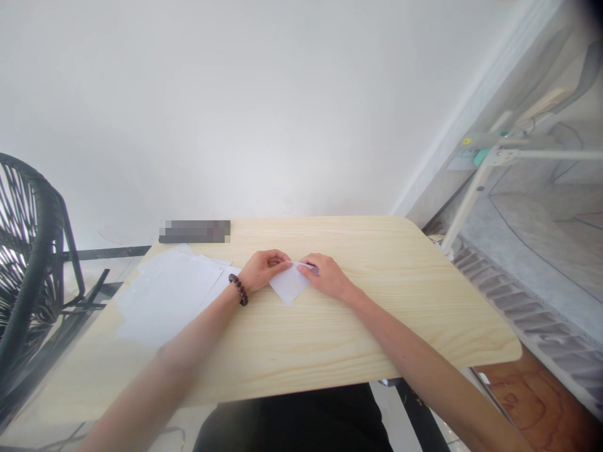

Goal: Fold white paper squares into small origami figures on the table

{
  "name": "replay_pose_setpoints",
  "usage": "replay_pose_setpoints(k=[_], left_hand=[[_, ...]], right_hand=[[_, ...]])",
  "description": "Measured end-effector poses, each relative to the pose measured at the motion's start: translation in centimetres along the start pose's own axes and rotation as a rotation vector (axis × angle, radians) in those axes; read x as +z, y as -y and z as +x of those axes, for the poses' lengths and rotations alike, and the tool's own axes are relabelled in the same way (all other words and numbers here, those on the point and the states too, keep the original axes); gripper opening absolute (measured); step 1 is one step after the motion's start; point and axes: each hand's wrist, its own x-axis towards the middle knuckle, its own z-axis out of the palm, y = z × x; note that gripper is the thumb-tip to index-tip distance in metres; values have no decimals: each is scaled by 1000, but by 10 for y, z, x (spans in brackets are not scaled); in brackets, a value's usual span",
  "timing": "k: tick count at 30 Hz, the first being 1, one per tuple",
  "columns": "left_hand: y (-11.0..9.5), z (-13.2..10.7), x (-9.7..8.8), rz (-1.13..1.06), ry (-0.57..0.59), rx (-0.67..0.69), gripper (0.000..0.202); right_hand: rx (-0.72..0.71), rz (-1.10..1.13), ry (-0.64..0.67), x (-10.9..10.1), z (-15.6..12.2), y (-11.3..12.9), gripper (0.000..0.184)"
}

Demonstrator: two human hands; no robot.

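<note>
A small white piece of folded paper [289, 290] is held over the middle of the table, one corner pointing toward me. My left hand [264, 269] pinches its upper left edge between thumb and fingers. On the other side, my right hand [328, 274] grips the upper right edge, with the thumb on top of the paper. Both thumbs lie close together near the paper's top edge. Part of the paper is hidden behind the fingers. A dark beaded bracelet [239, 289] circles my left wrist.
Loose white sheets [164, 289] lie on the left of the wooden table [400, 326]. A dark, blurred-out object [195, 231] sits at its back left edge, by the white wall [282, 113]. A black woven chair [38, 251] stands left; a white metal frame [471, 194] stands right.
</note>
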Motion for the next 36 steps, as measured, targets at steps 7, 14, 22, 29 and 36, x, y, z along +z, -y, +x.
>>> replay_pose_setpoints(k=[7, 14, 22, 29, 36], left_hand=[[-4, -2, -2, -70, 35, -48, 34], [-4, -2, -3, -60, 34, -59, 35], [-6, -4, 1, 30, 46, -12, 34], [-8, -6, 5, 164, 63, 59, 33], [-8, -5, 0, 84, 73, 27, 32]], right_hand=[[3, 125, 100, -8, -1, 2, 32], [0, 158, 128, -10, -1, 2, 34], [10, 135, 62, -2, 0, 4, 23], [-30, 93, 62, -1, 2, 9, 20], [-61, 62, 191, -18, 1, -1, 19]])
